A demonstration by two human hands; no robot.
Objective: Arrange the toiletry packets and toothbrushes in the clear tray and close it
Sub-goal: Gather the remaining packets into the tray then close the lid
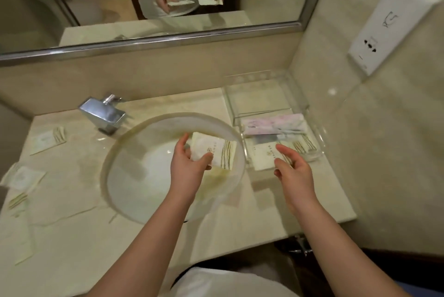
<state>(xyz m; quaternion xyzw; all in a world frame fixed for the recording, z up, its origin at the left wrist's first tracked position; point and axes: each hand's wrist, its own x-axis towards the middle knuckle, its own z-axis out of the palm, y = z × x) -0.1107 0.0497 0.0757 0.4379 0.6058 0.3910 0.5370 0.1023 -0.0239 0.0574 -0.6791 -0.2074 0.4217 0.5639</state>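
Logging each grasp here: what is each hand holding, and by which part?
The left hand pinches a white packet by its left end, over the sink. The right hand holds another packet at its right edge.

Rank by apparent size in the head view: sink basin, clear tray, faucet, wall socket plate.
1. sink basin
2. clear tray
3. wall socket plate
4. faucet

The tray and the plate look close; differing distance from the camera makes that pair unsure.

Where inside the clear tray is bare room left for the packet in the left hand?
The clear tray is bare in its far half, between the back wall and the pink packet. Its near half is crowded with cream packets, where the right hand holds one. The left hand grips its packet over the basin.
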